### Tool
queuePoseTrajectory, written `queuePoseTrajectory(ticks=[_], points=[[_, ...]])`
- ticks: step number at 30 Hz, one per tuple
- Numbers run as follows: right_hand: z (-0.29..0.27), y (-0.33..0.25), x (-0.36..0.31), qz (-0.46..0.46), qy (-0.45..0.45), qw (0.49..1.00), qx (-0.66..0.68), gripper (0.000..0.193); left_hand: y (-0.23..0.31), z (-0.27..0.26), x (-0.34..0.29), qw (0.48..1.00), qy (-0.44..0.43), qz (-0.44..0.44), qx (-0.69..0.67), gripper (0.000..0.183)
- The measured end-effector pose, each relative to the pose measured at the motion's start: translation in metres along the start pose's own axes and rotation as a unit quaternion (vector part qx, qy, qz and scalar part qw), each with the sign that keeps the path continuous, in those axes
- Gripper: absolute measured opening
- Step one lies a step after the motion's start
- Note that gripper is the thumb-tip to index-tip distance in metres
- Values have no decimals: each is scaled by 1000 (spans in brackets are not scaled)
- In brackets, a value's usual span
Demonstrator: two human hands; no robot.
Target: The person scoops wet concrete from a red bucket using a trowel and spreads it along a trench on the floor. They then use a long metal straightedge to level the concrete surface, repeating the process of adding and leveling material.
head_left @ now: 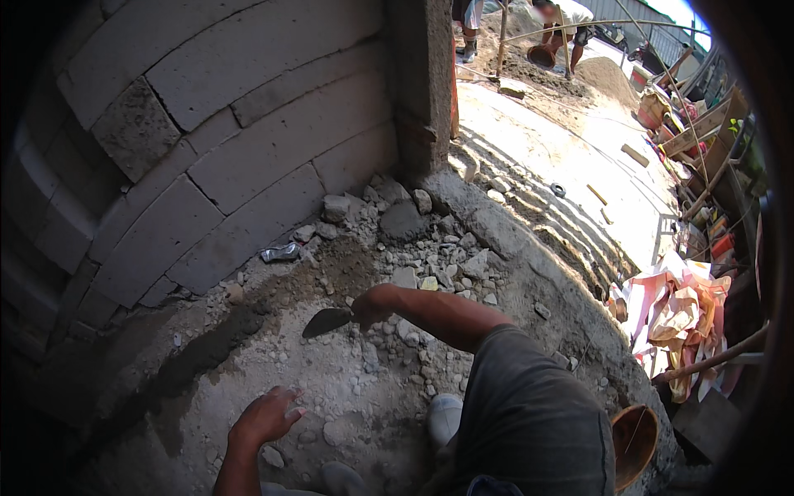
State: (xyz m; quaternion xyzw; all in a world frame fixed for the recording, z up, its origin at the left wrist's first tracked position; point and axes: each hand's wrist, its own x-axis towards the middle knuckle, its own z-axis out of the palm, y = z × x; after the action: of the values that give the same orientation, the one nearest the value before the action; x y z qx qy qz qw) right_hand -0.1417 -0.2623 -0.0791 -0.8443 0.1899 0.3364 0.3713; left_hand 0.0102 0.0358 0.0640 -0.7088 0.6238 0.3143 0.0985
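Note:
My right hand (374, 304) is closed on a trowel, its handle hidden inside the fist. The trowel's dark blade (326, 322) points left, low over the rubble. Lower down, my left hand (269, 415) is held out with its fingers apart and nothing in it, over pale dusty ground. A strip of dark wet mortar (211, 343) runs along the ground near the foot of the block wall (248, 157). Another patch of wet mortar (403, 223) lies by the pillar, among broken stones (447, 269).
A crushed can (281, 253) rests against the wall's foot. The concrete pillar (426, 91) stands at the wall's end. A brown bucket (634, 446) is at my right, below crumpled sacks (682, 314). Farther off, a person (562, 25) bends with another bucket (542, 56) beside a sand heap (608, 78).

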Motion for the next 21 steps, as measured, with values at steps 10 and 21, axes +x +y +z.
queuePoseTrajectory(ticks=[10,21], points=[[1,-2,-1,15,-2,1000,11,24,3,0,-2,1000,12,-4,-18,45],[2,3,5,7,7,1000,18,23,-11,11,2,999,30,13,1,46]])
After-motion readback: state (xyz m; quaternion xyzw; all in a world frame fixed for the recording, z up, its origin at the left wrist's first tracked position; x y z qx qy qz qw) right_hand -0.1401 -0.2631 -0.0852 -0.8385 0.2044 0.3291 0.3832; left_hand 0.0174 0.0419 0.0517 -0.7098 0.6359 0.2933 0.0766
